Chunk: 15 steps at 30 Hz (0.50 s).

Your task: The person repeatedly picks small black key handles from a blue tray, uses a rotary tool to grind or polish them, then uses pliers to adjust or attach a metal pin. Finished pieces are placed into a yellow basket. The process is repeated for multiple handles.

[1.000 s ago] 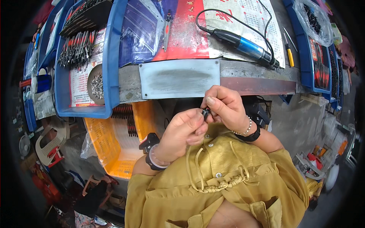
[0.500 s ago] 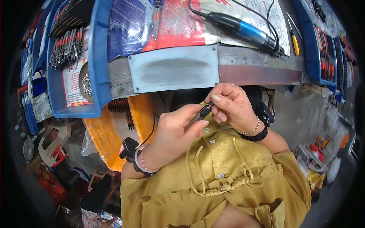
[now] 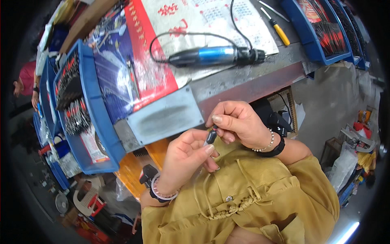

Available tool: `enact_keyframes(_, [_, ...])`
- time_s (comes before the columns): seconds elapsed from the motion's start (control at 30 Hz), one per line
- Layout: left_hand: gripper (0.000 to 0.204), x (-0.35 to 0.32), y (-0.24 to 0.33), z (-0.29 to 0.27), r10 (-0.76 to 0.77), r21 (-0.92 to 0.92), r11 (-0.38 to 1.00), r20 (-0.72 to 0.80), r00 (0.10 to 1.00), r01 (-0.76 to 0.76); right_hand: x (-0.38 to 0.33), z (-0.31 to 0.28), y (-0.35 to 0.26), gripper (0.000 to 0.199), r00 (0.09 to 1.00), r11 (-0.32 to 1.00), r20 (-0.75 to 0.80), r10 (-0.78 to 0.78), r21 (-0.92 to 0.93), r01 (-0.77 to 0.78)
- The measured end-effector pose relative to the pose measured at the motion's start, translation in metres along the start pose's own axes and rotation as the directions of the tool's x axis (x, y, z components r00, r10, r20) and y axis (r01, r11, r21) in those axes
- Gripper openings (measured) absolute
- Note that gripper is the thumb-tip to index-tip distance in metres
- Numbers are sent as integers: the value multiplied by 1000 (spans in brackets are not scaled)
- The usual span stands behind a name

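My left hand (image 3: pixel 185 154) is closed, its thumb and fingers pinching a small dark grey piece with a rounded black end (image 3: pixel 211 137). Close against it, the fingertips of my right hand (image 3: pixel 235 126) are pressed together on a small dark part with a touch of red (image 3: pixel 214 128) at the upper end of that piece. Fingers cover most of both, so I cannot tell whether they are joined. Both hands are in front of my chest, just short of the bench edge.
On the bench lie a corded blue-and-black handheld power tool (image 3: pixel 215 56), a yellow-handled screwdriver (image 3: pixel 280 34) and a slim red-and-grey tool (image 3: pixel 133 79). A pale smudged plate (image 3: pixel 166 116) covers the edge. Blue bins (image 3: pixel 91 87) of red-and-black parts stand left, another blue bin (image 3: pixel 302 30) right.
My view has turned and tilted, so the bench appears slanted and more of it shows. Both hands still hold the small pieces; the left fingers are spread slightly more.
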<state>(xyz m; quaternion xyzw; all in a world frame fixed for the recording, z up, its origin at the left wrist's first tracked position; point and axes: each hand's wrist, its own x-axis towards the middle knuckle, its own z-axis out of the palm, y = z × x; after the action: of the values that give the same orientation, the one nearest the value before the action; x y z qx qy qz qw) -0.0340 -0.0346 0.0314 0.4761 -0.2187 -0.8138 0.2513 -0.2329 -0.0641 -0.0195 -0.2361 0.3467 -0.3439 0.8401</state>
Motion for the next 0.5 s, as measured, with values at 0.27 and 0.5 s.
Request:
enact_keyframes(0.27, [21, 28, 23, 34, 34, 70, 997, -49, 998, -30, 6, -20, -24, 20, 994, 990, -13, -113, 79, 113])
enact_keyframes(0.5, [19, 40, 25, 42, -2, 72, 997, -69, 998, 7, 8, -31, -28, 19, 997, 991, -14, -78, 107, 79])
